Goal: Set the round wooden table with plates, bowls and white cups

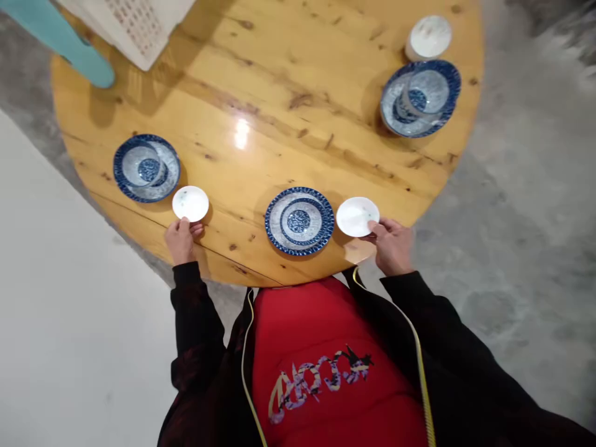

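Note:
My left hand (182, 239) pinches the near rim of a small white bowl (190, 202) between thumb and fingers. Just beyond that bowl is a blue-and-white plate (170, 155) with what looks like a clear glass (139, 166) on it. On the other side, my right hand (392, 243) grips a second small white bowl (356, 214) by its right edge, thumb on the rim. This bowl is close to the right side of another blue-and-white plate (274, 217), which has a round patterned piece in its middle. Whether either bowl touches the table cannot be made out.
Everything stands on a round wooden table (223, 149). At the far right, a blue-and-white plate (449, 93) bears a clear glass (419, 102), with a white bowl (429, 37) behind it. A white plastic basket (135, 31) and a teal object (69, 43) occupy the far left.

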Demonstrator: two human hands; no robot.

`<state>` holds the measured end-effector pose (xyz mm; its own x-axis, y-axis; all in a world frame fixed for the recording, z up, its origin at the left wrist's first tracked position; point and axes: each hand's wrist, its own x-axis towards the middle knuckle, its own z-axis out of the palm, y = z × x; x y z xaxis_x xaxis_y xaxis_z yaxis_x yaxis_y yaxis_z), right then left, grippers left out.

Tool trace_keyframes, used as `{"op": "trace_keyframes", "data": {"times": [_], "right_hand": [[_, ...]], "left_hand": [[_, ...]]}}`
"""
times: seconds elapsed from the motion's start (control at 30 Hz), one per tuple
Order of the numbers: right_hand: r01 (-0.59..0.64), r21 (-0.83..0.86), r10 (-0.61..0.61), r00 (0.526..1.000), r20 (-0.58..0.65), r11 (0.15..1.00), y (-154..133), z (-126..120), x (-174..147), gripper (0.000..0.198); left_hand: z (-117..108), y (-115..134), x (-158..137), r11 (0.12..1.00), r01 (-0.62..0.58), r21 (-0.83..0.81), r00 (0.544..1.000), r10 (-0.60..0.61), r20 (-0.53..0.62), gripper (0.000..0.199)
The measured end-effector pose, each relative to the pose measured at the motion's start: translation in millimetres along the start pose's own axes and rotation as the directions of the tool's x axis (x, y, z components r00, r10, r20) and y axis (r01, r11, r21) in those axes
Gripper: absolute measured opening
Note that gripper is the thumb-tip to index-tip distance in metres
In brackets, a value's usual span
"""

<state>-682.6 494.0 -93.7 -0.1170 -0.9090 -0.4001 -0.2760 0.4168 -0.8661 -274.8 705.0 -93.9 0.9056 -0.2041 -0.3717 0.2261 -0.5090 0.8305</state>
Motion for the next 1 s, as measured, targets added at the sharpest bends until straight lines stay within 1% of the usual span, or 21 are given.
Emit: {"op": "trace_keyframes", "data": {"times": [0.13, 0.27, 0.37, 0.47, 0.53, 0.63, 0.73, 0.8, 0.83, 0.9, 0.97, 1.0], "right_hand": [[-0.025, 0.011, 0.025, 1.000, 0.017, 1.000, 27.8, -13.4, -5.3, 0.029], [-0.033, 0.011, 0.033, 0.999, -0.008, 0.999, 39.1, -21.2, -1.6, 0.036], [-0.012, 0.002, 0.012, 1.000, -0.008, 1.000, 38.1, -22.3, 6.7, 0.036], [0.002, 0.001, -0.002, 1.000, 0.006, 1.000, 31.8, -19.0, 14.0, 0.034], [0.004, 0.002, -0.004, 1.000, 0.027, 1.000, 27.1, -15.7, 17.4, 0.031], [0.002, -0.007, -0.001, 0.998, 0.060, 1.000, 22.0, -12.0, 20.7, 0.026], [0.003, -0.029, 0.000, 0.996, 0.086, 1.000, 18.9, -11.3, 23.6, 0.020], [0.013, -0.052, -0.007, 0.994, 0.107, 0.999, 16.2, -12.0, 26.0, 0.017], [0.023, -0.063, -0.016, 0.993, 0.120, 0.998, 14.5, -12.5, 27.2, 0.016], [0.051, -0.085, -0.037, 0.987, 0.154, 0.995, 10.3, -13.4, 29.8, 0.016], [0.082, -0.099, -0.062, 0.980, 0.190, 0.992, 6.1, -13.9, 32.6, 0.017], [0.094, -0.103, -0.072, 0.976, 0.204, 0.990, 4.5, -13.9, 34.1, 0.018]], "left_hand": [[-1.2, 0.5, -10.4, 0.997, 0.042, -0.071, 0.999, -0.044, -0.014, 0.019], [3.6, 3.9, -16.0, 0.993, 0.055, -0.107, 0.998, -0.058, -0.029, 0.017], [8.6, 8.3, -17.9, 0.993, 0.068, -0.100, 0.998, -0.069, -0.011, 0.016], [10.8, 9.8, -21.0, 0.994, 0.068, -0.083, 0.997, -0.070, -0.020, 0.020], [10.2, 7.5, -24.8, 0.994, 0.061, -0.094, 0.997, -0.065, -0.035, 0.021], [7.2, -0.1, -35.1, 0.990, 0.062, -0.130, 0.995, -0.071, -0.069, 0.017], [3.6, -9.2, -53.2, 0.991, 0.077, -0.107, 0.989, -0.089, -0.117, 0.016], [2.0, -14.6, -70.6, 0.995, 0.068, -0.073, 0.987, -0.077, -0.143, 0.017], [2.0, -17.0, -81.2, 0.998, 0.048, -0.052, 0.987, -0.055, -0.151, 0.017], [4.7, -20.5, -106.3, 0.999, -0.023, 0.025, 0.988, 0.027, -0.154, 0.017], [13.0, -22.3, -136.0, 0.984, -0.113, 0.137, 0.987, 0.127, -0.096, 0.020], [19.7, -22.5, -152.0, 0.969, -0.161, 0.187, 0.985, 0.170, -0.030, 0.021]]}}
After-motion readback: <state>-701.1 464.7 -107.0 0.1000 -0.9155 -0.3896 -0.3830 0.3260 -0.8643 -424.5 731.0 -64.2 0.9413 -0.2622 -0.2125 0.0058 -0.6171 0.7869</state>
